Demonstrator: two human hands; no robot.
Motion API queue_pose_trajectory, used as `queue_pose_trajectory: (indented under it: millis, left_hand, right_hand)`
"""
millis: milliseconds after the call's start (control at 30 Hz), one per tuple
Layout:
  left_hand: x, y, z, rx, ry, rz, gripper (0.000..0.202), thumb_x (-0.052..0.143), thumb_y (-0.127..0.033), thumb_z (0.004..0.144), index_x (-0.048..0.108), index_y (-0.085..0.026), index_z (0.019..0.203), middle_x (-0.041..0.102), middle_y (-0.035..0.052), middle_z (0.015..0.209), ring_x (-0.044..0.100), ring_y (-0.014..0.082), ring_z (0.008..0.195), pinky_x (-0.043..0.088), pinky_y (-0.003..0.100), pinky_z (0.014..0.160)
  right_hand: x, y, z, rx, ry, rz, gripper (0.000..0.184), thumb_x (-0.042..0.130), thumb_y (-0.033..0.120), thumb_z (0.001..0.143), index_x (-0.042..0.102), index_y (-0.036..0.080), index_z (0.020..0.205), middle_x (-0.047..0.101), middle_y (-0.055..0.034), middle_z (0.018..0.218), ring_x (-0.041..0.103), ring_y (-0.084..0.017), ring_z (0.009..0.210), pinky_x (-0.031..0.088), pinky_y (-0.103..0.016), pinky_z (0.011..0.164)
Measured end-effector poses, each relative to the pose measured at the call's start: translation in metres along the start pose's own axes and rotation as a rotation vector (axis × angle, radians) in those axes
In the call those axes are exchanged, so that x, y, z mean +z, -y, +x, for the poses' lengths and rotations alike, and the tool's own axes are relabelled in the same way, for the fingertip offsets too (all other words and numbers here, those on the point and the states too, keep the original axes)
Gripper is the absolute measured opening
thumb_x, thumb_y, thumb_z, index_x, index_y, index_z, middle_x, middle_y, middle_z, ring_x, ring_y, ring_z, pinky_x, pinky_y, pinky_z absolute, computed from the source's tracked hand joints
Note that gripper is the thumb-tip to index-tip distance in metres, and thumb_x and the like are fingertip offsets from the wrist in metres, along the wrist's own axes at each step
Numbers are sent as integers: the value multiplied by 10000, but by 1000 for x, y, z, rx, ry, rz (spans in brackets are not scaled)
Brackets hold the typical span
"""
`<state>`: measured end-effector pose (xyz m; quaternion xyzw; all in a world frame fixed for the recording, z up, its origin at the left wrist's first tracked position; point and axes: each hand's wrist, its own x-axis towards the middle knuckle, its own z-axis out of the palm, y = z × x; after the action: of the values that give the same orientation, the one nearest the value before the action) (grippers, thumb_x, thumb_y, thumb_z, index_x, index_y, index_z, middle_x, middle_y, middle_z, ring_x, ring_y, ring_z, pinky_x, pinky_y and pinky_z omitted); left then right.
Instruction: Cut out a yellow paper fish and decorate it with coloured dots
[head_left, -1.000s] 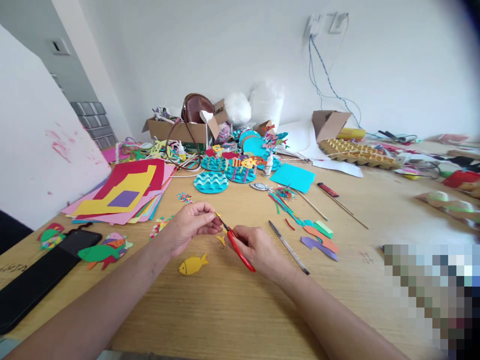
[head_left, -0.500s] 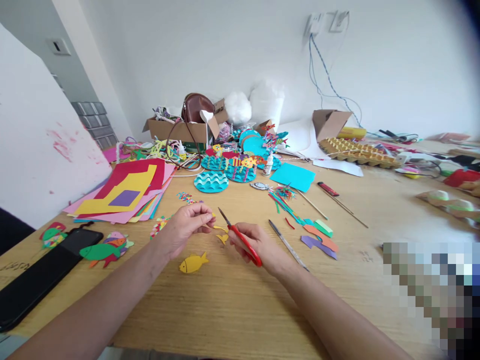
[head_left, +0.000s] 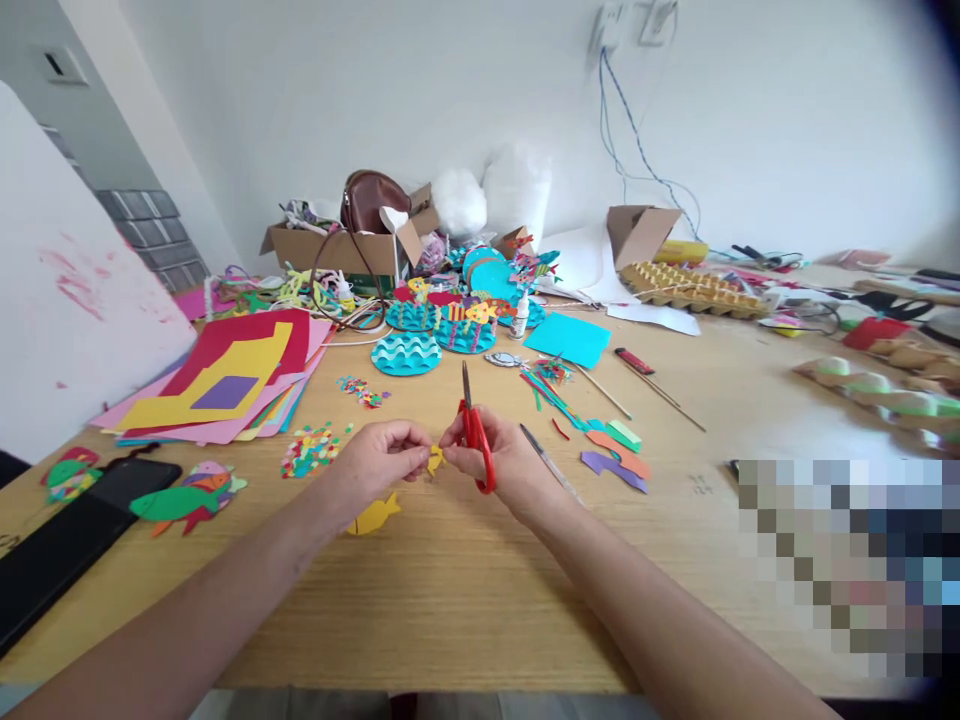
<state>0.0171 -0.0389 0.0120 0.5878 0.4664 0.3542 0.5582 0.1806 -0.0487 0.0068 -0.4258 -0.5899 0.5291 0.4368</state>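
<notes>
Over the table (head_left: 420, 610), hands (head_left: 384, 456) now closer together, scissors (head_left: 472, 428) turned

The left forearm (head_left: 202, 580) and the right forearm (head_left: 637, 590) are bare, 2 smooth shapes broadening away from the wrists. The left hand (head_left: 382, 462) and the right hand (head_left: 502, 465) are bare as well.

Coloured paper (head_left: 244, 362) and scissors (head_left: 472, 428) mark a craft workspace.
</notes>
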Motion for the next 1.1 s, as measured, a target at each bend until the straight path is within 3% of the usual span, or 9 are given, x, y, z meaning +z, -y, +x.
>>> queue_pose_trajectory:
  millis: [367, 833, 967, 1100]
  left_hand:
    - [1, 14, 6, 142, 69, 303, 41, 530, -202, 672, 550, -184, 641, 477, -48, 524, 428, 99, 498, 304, 188, 447]
    - [10, 5, -1, 28, 21, -35, 132, 593, -256, 648, 526, -154, 698, 534, -28, 588, 494, 101, 572, 402, 229, 571]
    - [8, 4, 2, 39, 25, -5, 136, 576, -269, 650, 514, -156, 693, 520, -33, 586, 491, 103, 566, 403, 235, 570]
    - [2, 5, 7, 108, 50, 216, 95, 528, -259, 655, 509, -167, 672, 488, -47, 569, 459, 103, 544, 359, 222, 525]
  right_hand:
    - [3, -8, 3, -53, 3, -200, 208, 618, 241, 637, 418, 189, 652, 450, 59, 594, 408, -82, 563, 325, -212, 522]
    - [3, -5, -1, 65, -7, 77, 214, 634, 224, 609, 450, 183, 708, 465, 62, 642, 392, -59, 503, 289, -191, 445]
    - [3, -5, 0, 63, 16, 50, 194, 633, 208, 605, 463, 178, 694, 462, 64, 604, 380, -65, 509, 282, -195, 450]
    - [2, -5, 2, 52, -5, 27, 180, 623, 185, 606, 472, 179, 703, 493, 53, 647, 412, -77, 555, 296, -199, 473]
